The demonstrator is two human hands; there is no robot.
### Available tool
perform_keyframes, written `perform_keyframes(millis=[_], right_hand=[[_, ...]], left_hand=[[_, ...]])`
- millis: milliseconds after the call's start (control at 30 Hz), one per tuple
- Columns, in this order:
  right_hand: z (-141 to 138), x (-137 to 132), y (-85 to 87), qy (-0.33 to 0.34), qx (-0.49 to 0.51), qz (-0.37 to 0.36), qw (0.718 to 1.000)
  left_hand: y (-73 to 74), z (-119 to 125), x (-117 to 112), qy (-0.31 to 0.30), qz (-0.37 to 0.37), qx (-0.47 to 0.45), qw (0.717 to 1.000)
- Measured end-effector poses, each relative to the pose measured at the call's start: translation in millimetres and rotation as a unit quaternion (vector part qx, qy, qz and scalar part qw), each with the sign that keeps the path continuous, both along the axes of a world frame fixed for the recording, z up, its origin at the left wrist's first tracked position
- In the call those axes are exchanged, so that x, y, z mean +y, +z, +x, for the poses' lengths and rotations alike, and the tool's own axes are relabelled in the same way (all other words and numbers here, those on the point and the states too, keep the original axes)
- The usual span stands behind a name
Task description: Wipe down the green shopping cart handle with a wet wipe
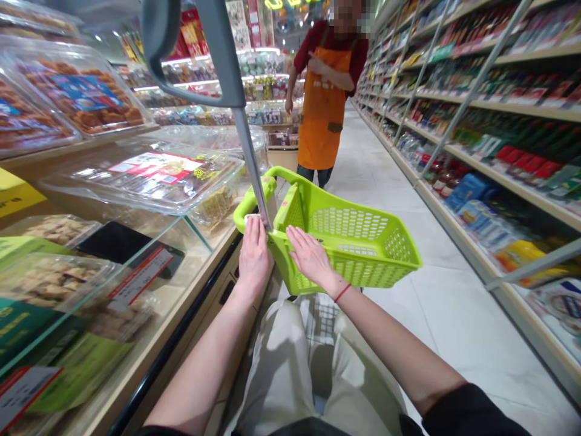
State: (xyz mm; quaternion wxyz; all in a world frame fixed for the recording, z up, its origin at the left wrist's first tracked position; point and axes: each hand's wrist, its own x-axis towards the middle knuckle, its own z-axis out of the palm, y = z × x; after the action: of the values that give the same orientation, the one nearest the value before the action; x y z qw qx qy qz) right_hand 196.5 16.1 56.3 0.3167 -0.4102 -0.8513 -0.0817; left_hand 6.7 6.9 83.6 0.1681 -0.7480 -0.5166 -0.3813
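Observation:
A lime-green shopping basket [376, 266] with perforated sides stands in front of my knees, and no goods show inside it. Its long pull handle [233, 79], grey with a metal shaft, rises at the left end. My left hand [253, 254] presses a small folded white cloth or tissue [251, 217] against the basket's green rim, beside the foot of the shaft. Much of the white piece is hidden under the fingers. With fingers stretched out, my right hand [311, 254] lies on the near rim of the basket, to the right of the shaft.
On the left, a display counter [190, 266] with a glass edge holds clear boxes of snacks [158, 169]. Ahead in the aisle stands a person in an orange apron [322, 115]. Stocked shelves [499, 133] run along the right side, above a pale tiled floor [436, 303].

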Motion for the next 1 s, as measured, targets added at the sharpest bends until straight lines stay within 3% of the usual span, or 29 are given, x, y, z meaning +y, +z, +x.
perform_keyframes(millis=[267, 567, 700, 833, 1000], right_hand=[[14, -3, -8.9, -0.012, -0.015, -0.026, 0.999], [14, -5, -7.5, -0.040, -0.009, -0.055, 0.998], [15, -5, -7.5, -0.042, -0.009, -0.055, 0.998], [13, -7, -6.8, -0.045, -0.012, -0.057, 0.997], [9, -9, -6.1, -0.046, -0.009, -0.058, 0.997]], left_hand=[[26.3, -39, 19, 0.041, -0.025, 0.003, 0.999], [7.4, -10, 0, 0.020, -0.007, 0.014, 1.000], [16.2, -26, 8, 0.032, -0.018, 0.039, 0.999], [26.2, -43, 17, 0.049, -0.007, 0.007, 0.999], [16.4, -24, 6, 0.051, 0.001, -0.007, 0.999]])
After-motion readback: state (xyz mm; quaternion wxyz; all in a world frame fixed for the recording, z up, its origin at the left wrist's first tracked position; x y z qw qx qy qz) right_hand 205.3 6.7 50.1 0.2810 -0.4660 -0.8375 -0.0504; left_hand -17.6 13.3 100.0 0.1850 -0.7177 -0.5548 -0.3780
